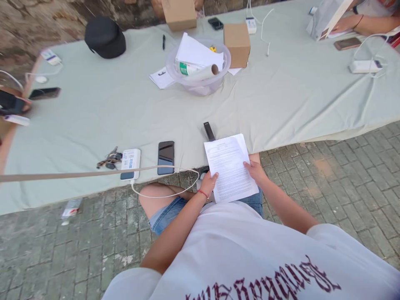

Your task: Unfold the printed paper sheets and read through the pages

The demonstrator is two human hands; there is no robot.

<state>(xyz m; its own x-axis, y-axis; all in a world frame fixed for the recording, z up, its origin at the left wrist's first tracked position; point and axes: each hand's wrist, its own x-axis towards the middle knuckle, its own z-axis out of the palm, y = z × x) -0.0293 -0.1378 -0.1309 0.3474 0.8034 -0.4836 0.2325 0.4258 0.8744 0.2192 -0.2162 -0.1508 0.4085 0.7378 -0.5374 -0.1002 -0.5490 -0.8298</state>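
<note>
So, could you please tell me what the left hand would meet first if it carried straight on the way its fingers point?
The left hand, gripping the printed sheets, points up toward the table edge; probably the black remote-like device comes first, though depth is unclear.

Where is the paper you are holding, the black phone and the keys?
printed paper (230, 166), head view, middle of the top sheet.
black phone (166, 157), head view, centre of its dark screen.
keys (110, 159), head view, middle of the bunch on the cloth.

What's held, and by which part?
Printed sheets, held by both: left hand on the lower left edge, right hand on the right edge.
</note>
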